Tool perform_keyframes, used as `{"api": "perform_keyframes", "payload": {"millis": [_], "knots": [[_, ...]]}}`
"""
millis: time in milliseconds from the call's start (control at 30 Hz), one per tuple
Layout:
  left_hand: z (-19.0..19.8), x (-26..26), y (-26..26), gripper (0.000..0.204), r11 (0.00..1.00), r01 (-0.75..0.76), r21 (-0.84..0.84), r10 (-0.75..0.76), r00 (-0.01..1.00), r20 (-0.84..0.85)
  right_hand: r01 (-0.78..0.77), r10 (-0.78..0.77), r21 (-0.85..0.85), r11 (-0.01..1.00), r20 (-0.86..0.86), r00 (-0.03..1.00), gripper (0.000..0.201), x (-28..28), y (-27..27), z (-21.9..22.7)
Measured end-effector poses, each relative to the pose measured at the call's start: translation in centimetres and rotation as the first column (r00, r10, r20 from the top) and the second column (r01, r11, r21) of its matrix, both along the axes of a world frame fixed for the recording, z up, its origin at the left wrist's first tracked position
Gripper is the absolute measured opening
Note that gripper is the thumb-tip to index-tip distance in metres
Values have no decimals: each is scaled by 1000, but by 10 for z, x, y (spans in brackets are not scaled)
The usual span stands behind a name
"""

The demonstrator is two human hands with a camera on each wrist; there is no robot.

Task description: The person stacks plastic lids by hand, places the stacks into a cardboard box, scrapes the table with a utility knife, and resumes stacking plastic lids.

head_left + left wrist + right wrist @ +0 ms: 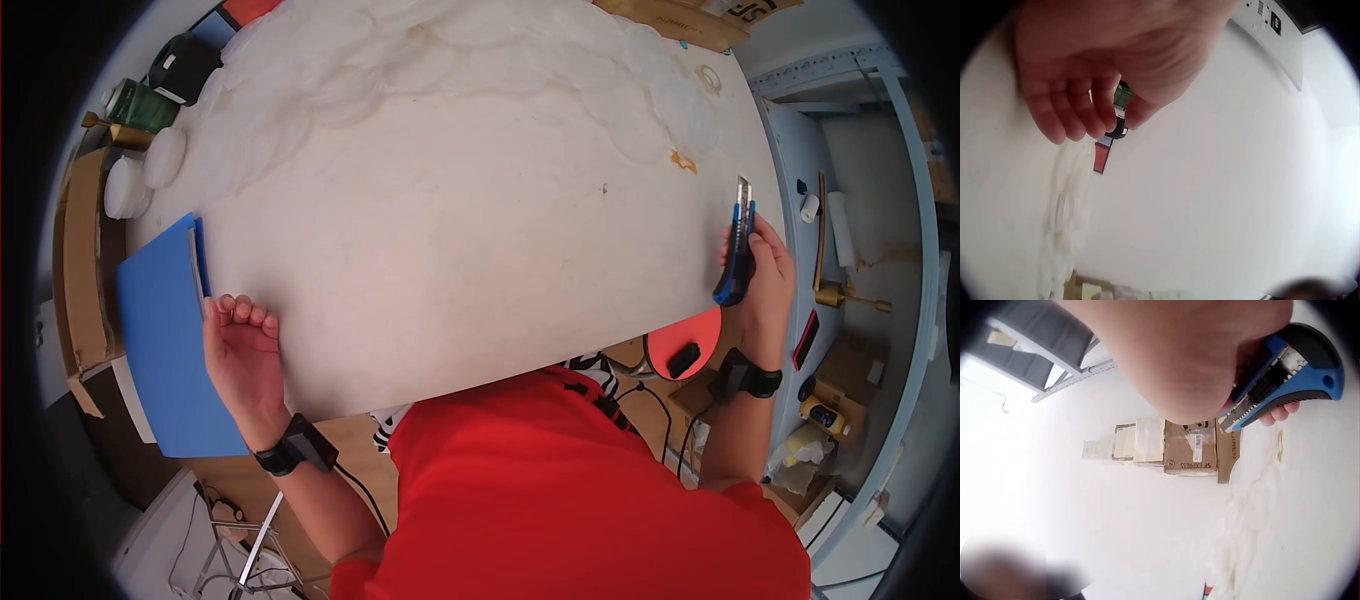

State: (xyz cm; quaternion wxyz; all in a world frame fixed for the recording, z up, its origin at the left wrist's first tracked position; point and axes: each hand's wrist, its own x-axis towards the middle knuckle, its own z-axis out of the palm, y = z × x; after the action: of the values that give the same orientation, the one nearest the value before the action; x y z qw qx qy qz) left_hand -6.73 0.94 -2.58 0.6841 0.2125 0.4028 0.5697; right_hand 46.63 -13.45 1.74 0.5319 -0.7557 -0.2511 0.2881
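Two hands at near side of tabletop (450,250), insp'd individually. L. hand (244,360): fingers loosely bent, nothing gripped; just beside blue folder (160,350), contact can't be told. R. hand (768,275): holds blue-&-blk. utility knife (738,255) by R. edge of tabletop, metal tip pointing to far side; exact blade length out not det'd. Rec.: firm grip on knife body, thumb clear of edge, min. blade exposed, tip directed away from L. hand. L. hand best placed behind blade line, never ahead of it. Further out: small orange-brown scrap (683,161), then overlapping translucent sheets (480,55); judged easily nicked, so blade should stay well apart. Far R. corner: cardboard carton (665,20), no concern noted.
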Motion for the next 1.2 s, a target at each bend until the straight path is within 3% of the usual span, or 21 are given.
{"api": "perform_keyframes", "payload": {"millis": [67, 100, 200, 233, 300, 433, 567, 667, 733, 767, 833, 867, 933, 1067, 1133, 1200], "knots": [[-5, -2, 4, 23, 1000, 22, -1, -22, 1000, 7, -137, 120, -54, 989, -250, 961, 36, -27, 6, 3], [-10, -3, 6, 22, 999, 41, 2, -41, 999, 15, -208, 172, -127, 970, -249, 953, 34, -35, 8, -1], [-16, -13, 9, 21, 998, 59, -37, -61, 997, -54, -395, 397, -227, 890, -41, 917, 32, -52, 23, -13], [-15, -13, 9, 20, 998, 55, -43, -58, 995, -76, -386, 389, -232, 893, -33, 920, 32, -54, 28, -14], [-14, -12, 9, 20, 997, 56, -49, -61, 993, -103, -431, 516, -340, 836, 220, 828, 32, -60, 39, -12], [-15, -8, 9, 19, 997, 34, -63, -45, 981, -187, -437, 607, -446, 781, 379, 699, 30, -62, 55, -3], [-19, -12, 10, 20, 997, 32, -71, -46, 979, -198, -489, 617, -379, 786, 521, 590, 29, -56, 61, -8], [-19, -14, 9, 20, 997, 36, -72, -48, 983, -179, -480, 668, -470, 740, 437, 602, 33, -59, 64, -2], [-18, -13, 9, 20, 996, 37, -76, -49, 984, -172, -444, 598, -494, 748, 212, 773, 35, -61, 63, 0], [-18, -13, 10, 20, 997, 36, -74, -48, 984, -170, -443, 598, -493, 749, 215, 772, 35, -61, 63, 4], [-18, -12, 11, 19, 996, 43, -76, -56, 983, -174, -581, 548, -321, 748, -193, 814, 42, -59, 61, 14], [-18, -11, 11, 19, 996, 48, -74, -60, 984, -169, -575, 545, -323, 752, -188, 817, 42, -56, 60, 15], [-18, -10, 10, 18, 996, 12, -89, -29, 980, -199, -632, 531, -159, 758, -411, 741, 53, -50, 55, 18], [-21, -17, 11, 18, 996, 53, -75, -64, 986, -152, -629, 539, 8, 778, -524, 660, 61, -42, 49, 14], [-22, -18, 12, 18, 995, 52, -81, -63, 987, -146, -636, 586, 176, 751, -622, 520, 65, -41, 49, 15], [-23, -18, 13, 18, 995, 60, -79, -70, 988, -139, -634, 560, 160, 757, -658, 503, 63, -44, 48, 17]]}}
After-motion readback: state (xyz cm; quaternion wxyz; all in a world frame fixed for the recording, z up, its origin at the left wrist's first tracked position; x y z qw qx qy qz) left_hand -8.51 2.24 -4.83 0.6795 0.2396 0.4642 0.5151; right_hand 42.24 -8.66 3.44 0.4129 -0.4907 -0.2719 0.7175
